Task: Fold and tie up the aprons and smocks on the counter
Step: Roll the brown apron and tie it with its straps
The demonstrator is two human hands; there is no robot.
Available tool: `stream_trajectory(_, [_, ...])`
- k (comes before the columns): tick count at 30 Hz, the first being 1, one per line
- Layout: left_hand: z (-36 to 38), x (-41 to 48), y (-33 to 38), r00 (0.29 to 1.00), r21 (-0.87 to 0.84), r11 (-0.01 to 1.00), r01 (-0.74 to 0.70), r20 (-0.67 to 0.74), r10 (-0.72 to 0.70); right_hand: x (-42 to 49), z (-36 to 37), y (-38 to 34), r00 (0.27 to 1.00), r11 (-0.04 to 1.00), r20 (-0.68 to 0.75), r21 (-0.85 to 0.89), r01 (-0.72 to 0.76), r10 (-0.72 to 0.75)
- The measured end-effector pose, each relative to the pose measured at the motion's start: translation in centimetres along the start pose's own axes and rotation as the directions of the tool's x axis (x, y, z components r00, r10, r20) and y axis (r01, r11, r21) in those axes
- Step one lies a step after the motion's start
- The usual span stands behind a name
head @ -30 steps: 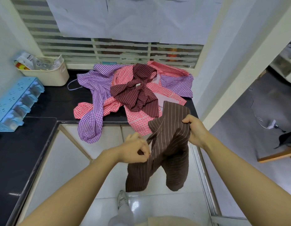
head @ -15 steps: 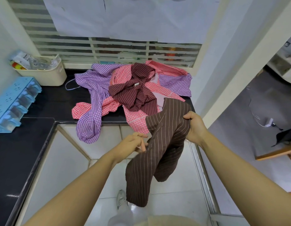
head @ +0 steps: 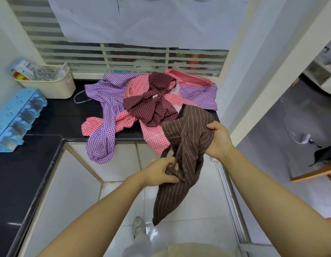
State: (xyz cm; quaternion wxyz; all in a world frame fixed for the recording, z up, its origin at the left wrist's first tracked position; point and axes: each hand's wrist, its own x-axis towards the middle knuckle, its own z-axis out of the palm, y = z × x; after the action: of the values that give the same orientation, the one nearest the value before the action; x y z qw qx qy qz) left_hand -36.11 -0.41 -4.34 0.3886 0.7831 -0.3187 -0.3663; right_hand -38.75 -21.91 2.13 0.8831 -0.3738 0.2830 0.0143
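Observation:
A brown pinstriped apron [head: 183,145] hangs in the air in front of the counter. My right hand [head: 219,140] grips its upper right part. My left hand [head: 161,172] clutches a bunched fold lower down, and the rest dangles toward the floor. On the black counter [head: 55,115] lies a heap of garments: a purple checked smock [head: 105,112], a red checked one [head: 153,140] and a maroon striped apron [head: 151,106] on top. Part of the purple and red cloth hangs over the counter's front edge.
A cream basket [head: 55,88] with packets stands at the back left of the counter. A light blue rack [head: 14,115] sits on the left. A slatted window is behind the heap. A white pillar rises at right, with a floor and wooden furniture beyond.
My left hand has gone from touching the apron's edge to gripping a bunched fold of it. The hanging part has gathered and swung right. My right hand keeps its hold.

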Motion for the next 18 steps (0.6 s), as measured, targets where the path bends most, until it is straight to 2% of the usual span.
stream_trajectory(3, [-1.0, 0.1, -1.3, 0.965, 0.077, 0.995, 0.062, -0.259, -0.040, -0.4, -0.2, -0.2, 1.000, 0.999, -0.018, 0.044, 0.010, -0.009])
stream_trajectory(5, [-1.4, 0.0, -1.2, 0.939, -0.014, 0.999, 0.030, -0.342, -0.033, -0.6, -0.2, -0.2, 1.000, 0.998, -0.012, 0.070, 0.006, -0.005])
stream_trajectory(7, [-1.3, 0.1, -0.9, 0.936, -0.143, 0.989, -0.029, -0.351, -0.023, -0.9, 0.3, 0.0, 1.000, 0.997, 0.005, 0.075, -0.012, 0.011])
stream_trajectory(11, [-1.8, 0.3, -0.2, 0.911, -0.224, 0.968, -0.116, -0.413, 0.014, -1.0, 0.9, 0.2, 0.996, 0.997, 0.071, 0.043, -0.058, 0.055])
stream_trajectory(15, [-1.9, -0.1, 1.6, 0.899, -0.158, 0.953, -0.258, -0.400, 0.178, -1.2, 1.1, -0.3, 0.990, 0.997, 0.123, 0.003, -0.072, 0.071])
stream_trajectory(18, [-2.2, 0.3, 1.5, 0.898, -0.243, 0.943, -0.226, -0.427, 0.105, -0.8, 0.5, -0.8, 0.989, 0.997, 0.122, -0.014, -0.078, 0.080])
